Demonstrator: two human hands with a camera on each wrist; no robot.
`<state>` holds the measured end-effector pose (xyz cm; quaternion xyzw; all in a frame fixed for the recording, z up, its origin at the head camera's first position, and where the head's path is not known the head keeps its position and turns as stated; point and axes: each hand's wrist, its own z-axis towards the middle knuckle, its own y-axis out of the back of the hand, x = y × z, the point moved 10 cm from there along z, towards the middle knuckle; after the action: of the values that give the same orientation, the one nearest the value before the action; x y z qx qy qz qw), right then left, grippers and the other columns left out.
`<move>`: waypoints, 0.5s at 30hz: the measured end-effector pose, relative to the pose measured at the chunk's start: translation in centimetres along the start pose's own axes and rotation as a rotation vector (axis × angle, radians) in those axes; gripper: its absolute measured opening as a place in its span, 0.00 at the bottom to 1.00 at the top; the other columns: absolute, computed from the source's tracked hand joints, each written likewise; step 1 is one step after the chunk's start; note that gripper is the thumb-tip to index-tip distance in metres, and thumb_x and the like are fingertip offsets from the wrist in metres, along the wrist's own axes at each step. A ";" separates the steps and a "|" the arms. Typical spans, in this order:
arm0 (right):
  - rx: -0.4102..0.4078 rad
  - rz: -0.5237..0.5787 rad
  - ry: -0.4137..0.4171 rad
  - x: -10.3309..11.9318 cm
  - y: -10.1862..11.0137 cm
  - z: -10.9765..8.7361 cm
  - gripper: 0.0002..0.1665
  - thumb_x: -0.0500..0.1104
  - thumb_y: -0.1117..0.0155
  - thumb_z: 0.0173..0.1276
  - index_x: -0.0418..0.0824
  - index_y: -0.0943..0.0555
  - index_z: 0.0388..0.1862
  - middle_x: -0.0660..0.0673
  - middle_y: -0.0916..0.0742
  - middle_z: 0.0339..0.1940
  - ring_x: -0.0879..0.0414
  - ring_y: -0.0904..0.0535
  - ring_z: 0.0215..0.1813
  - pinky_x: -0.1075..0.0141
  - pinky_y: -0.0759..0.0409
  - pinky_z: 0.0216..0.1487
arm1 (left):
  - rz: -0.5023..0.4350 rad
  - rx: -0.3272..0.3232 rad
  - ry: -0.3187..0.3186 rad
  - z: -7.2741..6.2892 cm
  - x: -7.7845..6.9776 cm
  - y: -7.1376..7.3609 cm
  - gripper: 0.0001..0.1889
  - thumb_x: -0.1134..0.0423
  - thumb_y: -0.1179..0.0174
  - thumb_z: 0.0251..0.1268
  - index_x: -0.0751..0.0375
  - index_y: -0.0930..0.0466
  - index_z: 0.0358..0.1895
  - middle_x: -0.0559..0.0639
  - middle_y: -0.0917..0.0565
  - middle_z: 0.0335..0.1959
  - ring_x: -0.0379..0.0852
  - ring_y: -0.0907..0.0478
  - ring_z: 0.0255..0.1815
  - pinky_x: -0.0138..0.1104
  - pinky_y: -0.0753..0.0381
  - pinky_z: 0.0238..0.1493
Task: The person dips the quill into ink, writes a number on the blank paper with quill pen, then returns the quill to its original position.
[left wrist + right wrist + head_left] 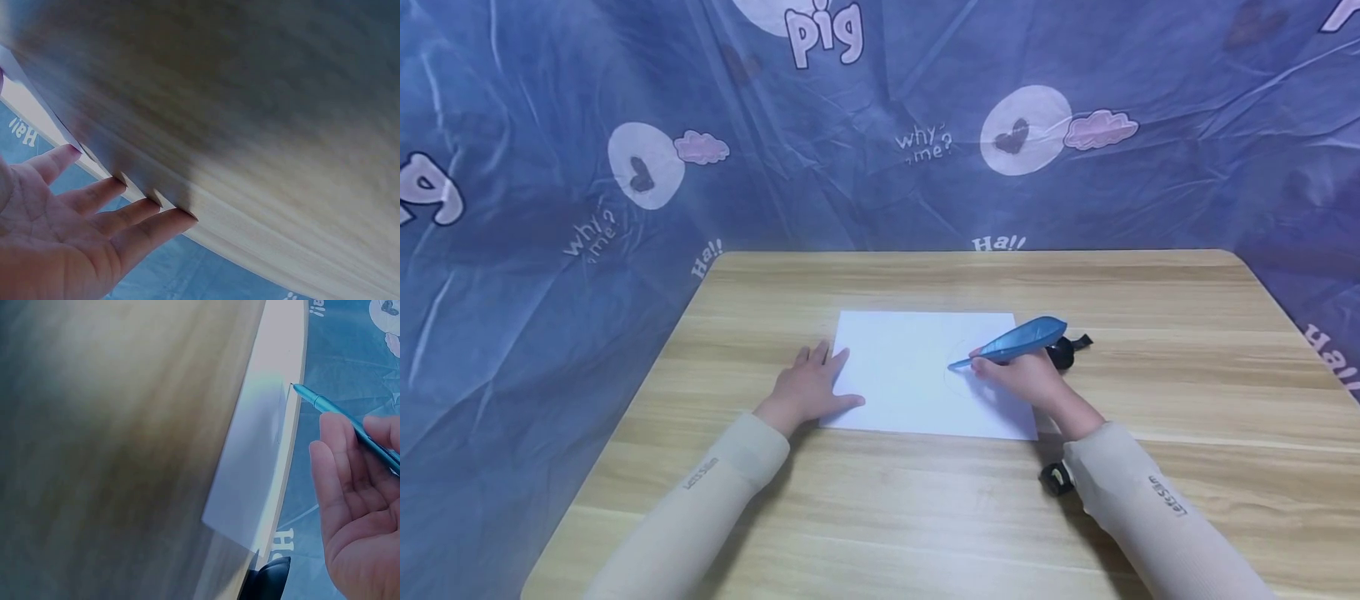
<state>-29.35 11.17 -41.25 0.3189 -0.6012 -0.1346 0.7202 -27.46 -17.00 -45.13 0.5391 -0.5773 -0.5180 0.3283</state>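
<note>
A white sheet of paper (895, 371) lies on the wooden table, with a faint curved line on its right part. My left hand (808, 387) rests at the sheet's left edge, fingers spread and thumb on the paper. In the left wrist view its fingers (147, 234) are nearly straight and the palm shows. Between thumb and fingers, my right hand (1026, 379) pinches a blue feather-shaped pen (1026, 336), its tip at the paper beside the curve. The right wrist view shows the pen's slim shaft (337, 412) slanting to the sheet (250, 444).
Just beyond the right hand is a black object (1062, 354), partly hidden, its kind unclear. Another small black item (1057, 479) sits by the right cuff. A blue printed cloth (850, 167) hangs behind the wooden table (910, 508) and along its sides.
</note>
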 end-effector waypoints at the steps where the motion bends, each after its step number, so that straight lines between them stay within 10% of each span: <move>1: 0.002 0.001 0.007 0.1 0.0 0.0 0.11 0.41 0.34 0.65 0.38 0.14 0.43 0.45 0.12 0.36 0.46 0.18 0.48 0.48 0.30 0.57 | 0.000 -0.002 -0.001 0.0 0.0 0.1 0.49 0.27 0.49 0.55 0.50 0.48 0.76 0.63 0.51 0.75 0.71 0.56 0.72 0.63 0.41 0.60; 15: 0.030 0.015 0.028 0.1 -0.4 0.0 0.12 0.41 0.34 0.65 0.37 0.14 0.44 0.47 0.12 0.36 0.49 0.18 0.47 0.50 0.27 0.56 | 0.013 -0.005 -0.002 -0.1 -0.1 0.1 0.48 0.28 0.48 0.56 0.51 0.47 0.76 0.64 0.50 0.75 0.71 0.55 0.71 0.63 0.40 0.59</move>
<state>-29.26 10.79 -41.37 0.3271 -0.5955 -0.1159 0.7245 -27.39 -16.90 -45.00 0.5341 -0.5799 -0.5179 0.3321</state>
